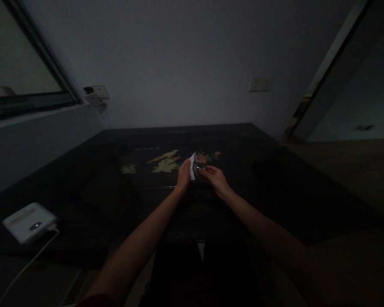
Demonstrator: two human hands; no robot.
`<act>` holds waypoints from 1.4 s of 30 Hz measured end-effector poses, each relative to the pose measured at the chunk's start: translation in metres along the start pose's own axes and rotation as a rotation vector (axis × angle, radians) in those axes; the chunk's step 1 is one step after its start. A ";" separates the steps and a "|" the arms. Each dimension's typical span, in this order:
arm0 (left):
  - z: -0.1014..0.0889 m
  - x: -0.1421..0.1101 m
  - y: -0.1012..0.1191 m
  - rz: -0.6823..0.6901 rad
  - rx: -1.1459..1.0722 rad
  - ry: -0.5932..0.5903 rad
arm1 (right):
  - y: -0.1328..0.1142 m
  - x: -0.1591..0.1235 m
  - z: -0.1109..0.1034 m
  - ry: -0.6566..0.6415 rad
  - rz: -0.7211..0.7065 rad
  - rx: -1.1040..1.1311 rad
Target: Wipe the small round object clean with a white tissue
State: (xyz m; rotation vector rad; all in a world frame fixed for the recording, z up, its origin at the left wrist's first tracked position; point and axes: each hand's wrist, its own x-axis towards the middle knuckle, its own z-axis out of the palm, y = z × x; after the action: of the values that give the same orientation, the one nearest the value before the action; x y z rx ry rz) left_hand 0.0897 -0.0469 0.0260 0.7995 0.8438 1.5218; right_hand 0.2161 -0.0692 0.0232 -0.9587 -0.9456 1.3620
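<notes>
My left hand (184,173) is closed around the edge of a thin white sheet-like piece (192,167), which stands roughly upright over the middle of the dark table (115,204). Against its right side is a small shiny, crinkled silvery item (198,166), perhaps a wrapper; the dim light hides what it is. My right hand (216,177) pinches this shiny item between thumb and fingers. The two hands are close together, and I cannot tell whether the white piece and the shiny item are joined.
A white box-shaped device (30,219) with a white cable (28,264) sits at the table's left front. Bird and flower pictures (164,164) decorate the tabletop. Behind it is a pale wall with sockets (260,84) and a plugged-in adapter (94,99). The room is dim.
</notes>
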 end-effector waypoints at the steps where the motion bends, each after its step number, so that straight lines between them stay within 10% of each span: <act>1: 0.001 -0.002 0.001 0.064 0.059 -0.015 | 0.001 0.000 0.000 0.005 0.006 -0.003; 10: 0.008 -0.023 0.013 0.268 0.194 -0.185 | 0.005 0.000 -0.002 0.006 0.069 0.040; 25: 0.004 0.002 -0.007 -0.069 -0.090 0.095 | 0.001 -0.002 -0.003 -0.083 0.058 0.082; 42: 0.009 -0.001 -0.006 -0.253 -0.353 -0.101 | 0.003 -0.001 -0.004 -0.135 0.080 0.159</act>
State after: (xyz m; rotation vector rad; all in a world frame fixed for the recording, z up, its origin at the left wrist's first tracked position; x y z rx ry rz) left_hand 0.1007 -0.0472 0.0253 0.4848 0.5558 1.3424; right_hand 0.2193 -0.0706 0.0191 -0.7993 -0.8920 1.5608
